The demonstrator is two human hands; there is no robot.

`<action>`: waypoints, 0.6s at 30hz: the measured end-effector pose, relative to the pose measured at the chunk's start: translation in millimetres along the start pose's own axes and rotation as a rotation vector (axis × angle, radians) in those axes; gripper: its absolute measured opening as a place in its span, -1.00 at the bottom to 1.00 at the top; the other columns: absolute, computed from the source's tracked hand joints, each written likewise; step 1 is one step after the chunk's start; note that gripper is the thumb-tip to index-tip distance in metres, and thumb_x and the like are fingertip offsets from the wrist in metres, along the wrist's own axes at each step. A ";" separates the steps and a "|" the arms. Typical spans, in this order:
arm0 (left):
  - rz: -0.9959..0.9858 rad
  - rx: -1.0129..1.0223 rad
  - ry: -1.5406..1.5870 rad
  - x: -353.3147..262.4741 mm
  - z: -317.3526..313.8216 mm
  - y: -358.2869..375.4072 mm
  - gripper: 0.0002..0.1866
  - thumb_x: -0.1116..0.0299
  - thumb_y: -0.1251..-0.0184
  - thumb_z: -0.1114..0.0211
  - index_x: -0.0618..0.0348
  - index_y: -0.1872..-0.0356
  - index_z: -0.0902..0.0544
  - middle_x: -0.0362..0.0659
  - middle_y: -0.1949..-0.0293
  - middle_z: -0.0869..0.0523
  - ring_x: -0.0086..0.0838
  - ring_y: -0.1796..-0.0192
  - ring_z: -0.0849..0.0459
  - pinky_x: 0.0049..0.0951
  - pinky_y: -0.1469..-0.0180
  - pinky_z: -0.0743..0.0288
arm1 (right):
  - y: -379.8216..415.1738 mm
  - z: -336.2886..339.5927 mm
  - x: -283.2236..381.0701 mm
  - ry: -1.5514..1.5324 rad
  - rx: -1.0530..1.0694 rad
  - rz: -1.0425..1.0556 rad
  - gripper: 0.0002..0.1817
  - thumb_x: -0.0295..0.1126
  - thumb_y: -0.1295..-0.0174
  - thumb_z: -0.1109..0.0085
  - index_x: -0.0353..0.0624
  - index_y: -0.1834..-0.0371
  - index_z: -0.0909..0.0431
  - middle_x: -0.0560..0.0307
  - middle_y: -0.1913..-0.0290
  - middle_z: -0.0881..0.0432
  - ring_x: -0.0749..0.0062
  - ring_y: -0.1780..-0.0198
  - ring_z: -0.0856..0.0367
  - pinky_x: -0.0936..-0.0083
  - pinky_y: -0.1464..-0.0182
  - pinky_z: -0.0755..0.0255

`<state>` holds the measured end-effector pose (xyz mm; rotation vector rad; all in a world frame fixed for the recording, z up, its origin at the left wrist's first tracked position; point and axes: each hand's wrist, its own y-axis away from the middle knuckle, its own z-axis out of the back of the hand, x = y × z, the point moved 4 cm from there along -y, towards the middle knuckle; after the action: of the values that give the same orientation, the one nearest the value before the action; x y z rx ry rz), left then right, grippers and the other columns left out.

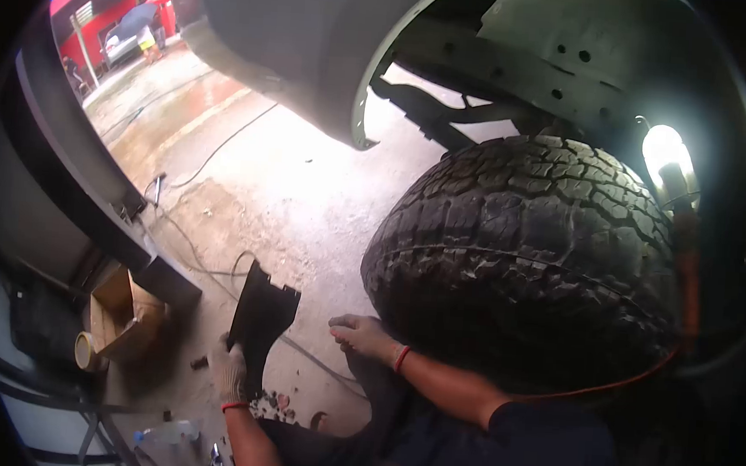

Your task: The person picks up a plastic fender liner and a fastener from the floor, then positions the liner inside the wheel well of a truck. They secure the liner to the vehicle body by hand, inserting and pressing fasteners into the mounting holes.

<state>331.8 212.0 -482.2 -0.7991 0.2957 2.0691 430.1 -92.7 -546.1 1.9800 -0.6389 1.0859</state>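
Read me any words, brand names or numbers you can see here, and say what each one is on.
None can be read.
Tire: only tread shows, no sidewall lettering.
Black panel in the left hand: no marking visible.
Cardboard box: nothing legible.
Red building: too small and blurred.

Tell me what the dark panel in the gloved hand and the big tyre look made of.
The panel looks like matt black moulded plastic: thin, with shaped edges and notches. The tyre looks like rubber, dull black with chunky, cracked tread blocks. The left hand holding the panel wears a pale, seemingly fabric glove.
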 end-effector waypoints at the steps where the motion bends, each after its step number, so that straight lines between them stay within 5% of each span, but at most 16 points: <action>1: -0.031 -0.016 -0.023 -14.3 4.8 5.2 -0.61 0.31 -0.32 -0.26 0.32 -0.10 -0.68 0.19 0.04 -0.77 0.05 -0.07 -0.73 -0.10 -0.16 -0.52 | -0.4 2.6 -3.5 0.053 -0.012 0.011 -0.58 -0.27 -0.43 -0.25 -0.29 -0.24 -0.55 0.32 0.34 -0.56 0.67 0.43 -0.47 0.62 0.39 -0.40; 13: 0.013 -0.046 -0.064 -3.0 38.3 31.8 -0.71 0.44 -0.35 -0.19 0.34 -0.02 -0.69 0.12 0.12 -0.80 -0.14 0.07 -0.80 -0.27 -0.05 -0.58 | -2.5 13.6 -15.4 0.061 0.057 -0.088 -0.56 -0.28 -0.45 -0.23 -0.31 -0.27 -0.52 0.28 0.26 -0.62 0.65 0.37 -0.54 0.64 0.31 -0.46; 18: -0.016 -0.139 -0.306 16.6 50.1 41.5 -0.61 0.38 -0.33 -0.13 0.33 -0.12 -0.63 0.21 0.01 -0.74 0.13 -0.08 -0.68 -0.07 -0.17 -0.50 | -15.8 23.6 -23.8 0.126 0.014 -0.058 -0.70 -0.22 -0.40 -0.27 -0.26 0.05 -0.63 0.31 0.44 -0.58 0.61 0.48 -0.49 0.57 0.43 -0.40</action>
<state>270.2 222.2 -457.9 -0.5511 -0.0239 2.1776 440.5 -101.5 -580.5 1.9131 -0.5055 1.1723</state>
